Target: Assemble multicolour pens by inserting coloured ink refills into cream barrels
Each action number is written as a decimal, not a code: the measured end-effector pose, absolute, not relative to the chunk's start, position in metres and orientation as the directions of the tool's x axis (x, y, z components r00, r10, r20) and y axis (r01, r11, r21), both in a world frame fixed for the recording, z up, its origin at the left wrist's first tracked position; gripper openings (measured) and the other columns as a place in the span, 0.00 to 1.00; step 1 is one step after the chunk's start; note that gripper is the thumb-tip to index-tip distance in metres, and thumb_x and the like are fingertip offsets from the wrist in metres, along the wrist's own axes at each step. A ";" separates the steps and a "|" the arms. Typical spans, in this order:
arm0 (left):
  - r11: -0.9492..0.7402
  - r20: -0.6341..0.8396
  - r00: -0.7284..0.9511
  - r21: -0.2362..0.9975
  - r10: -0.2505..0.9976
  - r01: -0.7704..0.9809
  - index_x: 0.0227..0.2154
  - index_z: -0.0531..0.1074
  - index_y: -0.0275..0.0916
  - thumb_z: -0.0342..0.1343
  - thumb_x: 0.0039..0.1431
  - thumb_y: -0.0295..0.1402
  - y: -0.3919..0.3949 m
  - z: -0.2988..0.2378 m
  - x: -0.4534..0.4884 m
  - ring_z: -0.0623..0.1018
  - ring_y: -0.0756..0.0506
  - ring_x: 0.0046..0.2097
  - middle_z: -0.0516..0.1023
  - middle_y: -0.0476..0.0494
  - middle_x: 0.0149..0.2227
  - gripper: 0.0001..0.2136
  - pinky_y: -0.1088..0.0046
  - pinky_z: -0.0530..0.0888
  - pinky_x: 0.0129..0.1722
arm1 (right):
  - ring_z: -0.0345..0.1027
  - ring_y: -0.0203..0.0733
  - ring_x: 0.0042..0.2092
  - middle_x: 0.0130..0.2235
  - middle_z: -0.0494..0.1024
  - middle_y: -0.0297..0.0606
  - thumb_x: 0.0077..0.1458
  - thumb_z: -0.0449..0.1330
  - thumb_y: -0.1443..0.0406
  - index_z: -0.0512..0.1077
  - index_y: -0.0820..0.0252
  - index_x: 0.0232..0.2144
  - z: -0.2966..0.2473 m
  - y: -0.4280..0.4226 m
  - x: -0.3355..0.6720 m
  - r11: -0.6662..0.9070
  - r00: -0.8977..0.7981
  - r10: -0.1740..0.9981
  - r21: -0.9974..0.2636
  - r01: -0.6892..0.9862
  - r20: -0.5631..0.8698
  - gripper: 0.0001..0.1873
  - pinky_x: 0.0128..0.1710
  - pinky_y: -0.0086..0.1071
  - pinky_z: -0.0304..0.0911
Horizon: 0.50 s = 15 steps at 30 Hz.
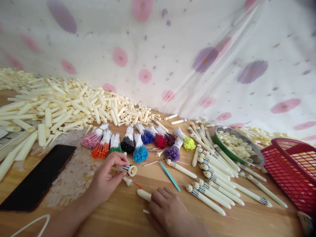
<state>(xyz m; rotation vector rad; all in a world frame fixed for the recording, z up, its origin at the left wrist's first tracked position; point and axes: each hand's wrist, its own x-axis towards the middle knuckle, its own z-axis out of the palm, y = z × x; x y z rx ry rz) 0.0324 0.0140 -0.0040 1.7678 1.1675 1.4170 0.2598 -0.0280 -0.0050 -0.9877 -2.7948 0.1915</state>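
Observation:
My left hand (110, 176) pinches the upper section of a multicolour pen (128, 169); its round open end faces me, with coloured pieces inside. Just below it lie a small cream part (127, 181) and an orange-tipped refill (138, 185). My right hand (168, 209) rests low over the table, fingers curled on a cream pen barrel (144, 195) whose rounded end sticks out to the left. Another small cream tip (146, 211) shows beside those fingers. Light blue tweezers (170, 176) lie beyond my right hand, near a pen (181, 168).
Bundled refills in many colours (140, 149) lie across the middle. Cream barrels (66, 102) are heaped at left, behind a black phone (37, 179) and clear plastic bits (71, 171). Finished-looking pens (209, 197), a green-sided bowl (219, 143) and a red basket (291, 174) stand right.

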 end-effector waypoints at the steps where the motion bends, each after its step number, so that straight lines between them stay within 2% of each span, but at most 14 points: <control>1: -0.436 0.438 0.053 0.862 0.898 0.259 0.26 0.67 0.41 0.56 0.49 0.20 0.014 -0.006 0.033 0.74 0.47 0.34 0.73 0.47 0.32 0.08 0.73 0.71 0.34 | 0.67 0.39 0.31 0.31 0.74 0.37 0.56 0.55 0.68 0.67 0.60 0.27 0.005 -0.024 0.262 0.738 -0.740 0.664 -0.262 0.622 0.112 0.06 0.30 0.30 0.62; 2: -0.423 0.422 0.058 0.874 0.905 0.241 0.26 0.67 0.41 0.57 0.49 0.21 0.014 -0.007 0.033 0.75 0.46 0.34 0.73 0.47 0.32 0.07 0.72 0.71 0.34 | 0.68 0.37 0.30 0.33 0.74 0.38 0.59 0.52 0.69 0.67 0.60 0.29 0.018 -0.019 0.264 0.693 -0.704 0.700 -0.347 0.632 0.117 0.07 0.29 0.28 0.62; 4: -0.396 0.390 0.068 0.899 0.918 0.186 0.27 0.69 0.40 0.58 0.49 0.24 0.015 -0.011 0.033 0.75 0.45 0.35 0.74 0.45 0.32 0.05 0.72 0.71 0.35 | 0.66 0.34 0.27 0.29 0.73 0.35 0.62 0.46 0.69 0.65 0.60 0.33 0.044 -0.010 0.269 0.608 -0.607 0.774 -0.480 0.632 0.181 0.09 0.26 0.26 0.61; 6: -0.381 0.372 0.090 0.915 0.924 0.129 0.29 0.71 0.39 0.60 0.50 0.26 0.015 -0.013 0.032 0.76 0.45 0.36 0.75 0.44 0.33 0.04 0.71 0.72 0.35 | 0.65 0.33 0.26 0.26 0.71 0.32 0.63 0.46 0.68 0.64 0.59 0.35 0.064 -0.002 0.270 0.594 -0.552 0.791 -0.553 0.585 0.265 0.08 0.25 0.25 0.59; 11: -0.370 0.361 0.128 0.927 0.924 0.056 0.32 0.75 0.41 0.61 0.51 0.28 0.016 -0.014 0.031 0.76 0.44 0.37 0.75 0.43 0.34 0.05 0.72 0.73 0.36 | 0.67 0.34 0.32 0.33 0.72 0.37 0.59 0.56 0.66 0.70 0.59 0.33 0.074 0.011 0.258 0.683 -0.549 0.721 -0.563 0.464 0.422 0.04 0.32 0.26 0.63; 15: -0.357 0.350 0.126 0.933 0.928 0.036 0.32 0.75 0.41 0.61 0.51 0.29 0.016 -0.015 0.030 0.77 0.44 0.37 0.75 0.43 0.34 0.04 0.72 0.74 0.36 | 0.68 0.36 0.36 0.38 0.72 0.40 0.59 0.54 0.70 0.71 0.59 0.40 0.072 0.012 0.250 0.692 -0.513 0.719 -0.553 0.464 0.468 0.08 0.34 0.28 0.66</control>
